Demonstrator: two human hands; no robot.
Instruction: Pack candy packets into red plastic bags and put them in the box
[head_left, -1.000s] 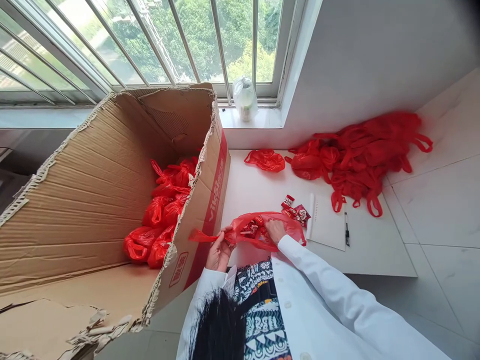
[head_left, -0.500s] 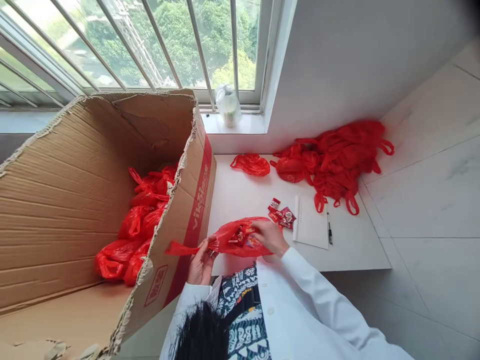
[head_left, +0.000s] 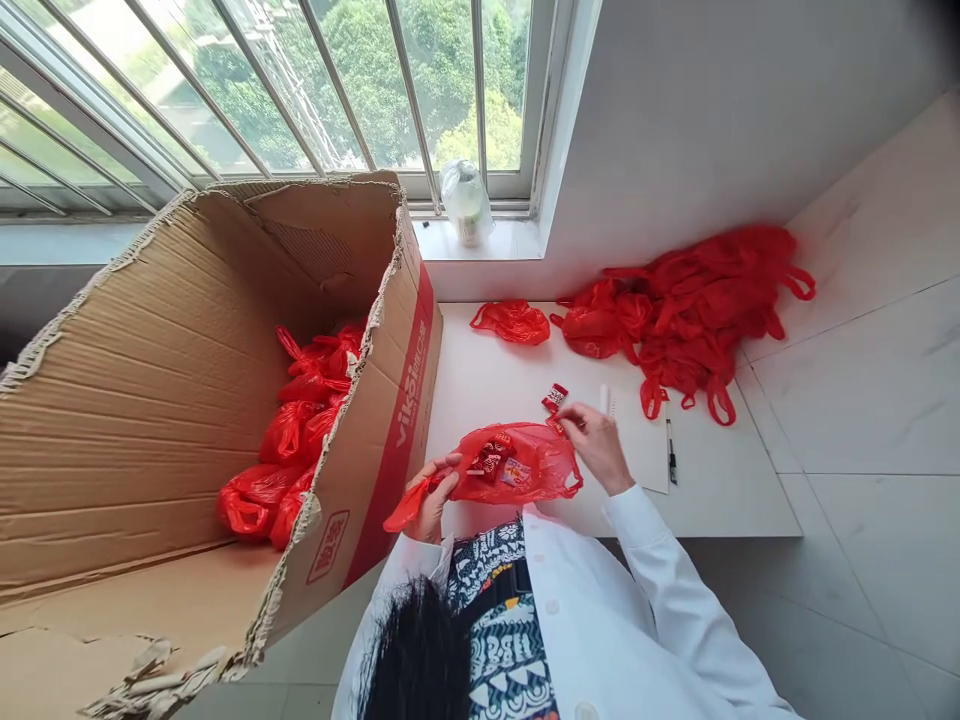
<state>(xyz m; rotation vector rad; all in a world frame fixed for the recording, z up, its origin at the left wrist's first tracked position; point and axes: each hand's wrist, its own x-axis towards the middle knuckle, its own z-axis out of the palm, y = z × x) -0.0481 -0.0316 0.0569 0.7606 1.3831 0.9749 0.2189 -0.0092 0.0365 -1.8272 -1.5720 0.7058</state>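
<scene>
A thin red plastic bag [head_left: 551,465] lies spread at the table's front edge, its mouth facing up. Inside it are several small wrapped packets [head_left: 491,458]. My left hand [head_left: 433,497] is closed around the bag's left end, near a handle. Just past the bag's right side, my right hand [head_left: 596,440] pinches at a small red packet [head_left: 555,424] on the tabletop; the fingers partly cover it. Another red and white packet [head_left: 555,397] lies behind that one.
On the left stands a big torn cardboard box [head_left: 390,420] with several tied red bags [head_left: 289,430] in it. A heap of red bags [head_left: 697,300], a flat red bag [head_left: 514,322], a notepad [head_left: 649,450] and a pen [head_left: 672,455] rest on the white table [head_left: 735,500].
My right hand has come out of the bag and moved right to the loose packets, where fewer now show. The view has shifted slightly.
</scene>
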